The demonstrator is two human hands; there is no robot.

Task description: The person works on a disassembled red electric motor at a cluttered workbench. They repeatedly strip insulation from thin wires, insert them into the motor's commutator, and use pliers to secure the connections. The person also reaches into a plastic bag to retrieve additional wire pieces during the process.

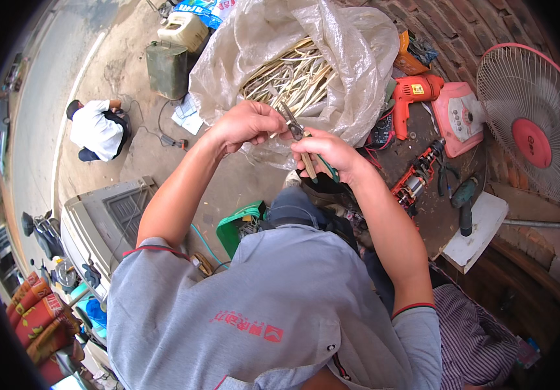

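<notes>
In front of me my right hand (331, 155) is wrapped round a pair of pliers (295, 129). Their metal jaws point up and to the left; one handle looks tan and the other dark green. Close to those jaws my left hand (249, 125) is closed in a pinch, thumb against fingers. A small pale end shows at its fingertips, too little to name. Just beyond both hands stands a large translucent plastic bag (225, 68), its mouth spread wide. Inside it lies a tangle of thin pale strips (293, 75).
Right of the bag are an orange power drill (416, 90), an opened orange power tool (415, 184), a pink fan (530, 140) and a white board (478, 234). A green bin (229, 231) stands by my legs. Jerry cans (167, 71) and a crouching person (98, 132) are left.
</notes>
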